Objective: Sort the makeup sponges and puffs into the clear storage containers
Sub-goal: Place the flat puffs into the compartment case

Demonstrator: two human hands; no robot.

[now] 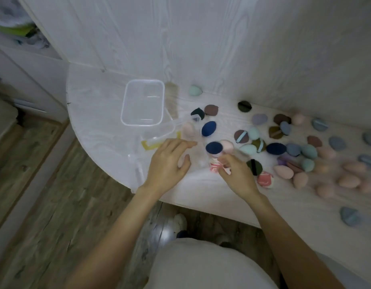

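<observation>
The person's right hand (235,174) pinches a pink-and-white puff (214,166) at the table's six o'clock edge while the left hand (170,161), fingers loosely spread, steadies a clear container (157,140), so dropping the puff in looks next, leftward toward nine o'clock.

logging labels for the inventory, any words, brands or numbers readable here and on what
None can be read.
The pink and white puff that the right hand pinches, and the similar puff beside it, bear white markings too blurred to read.
The clear container shows no label.
</observation>
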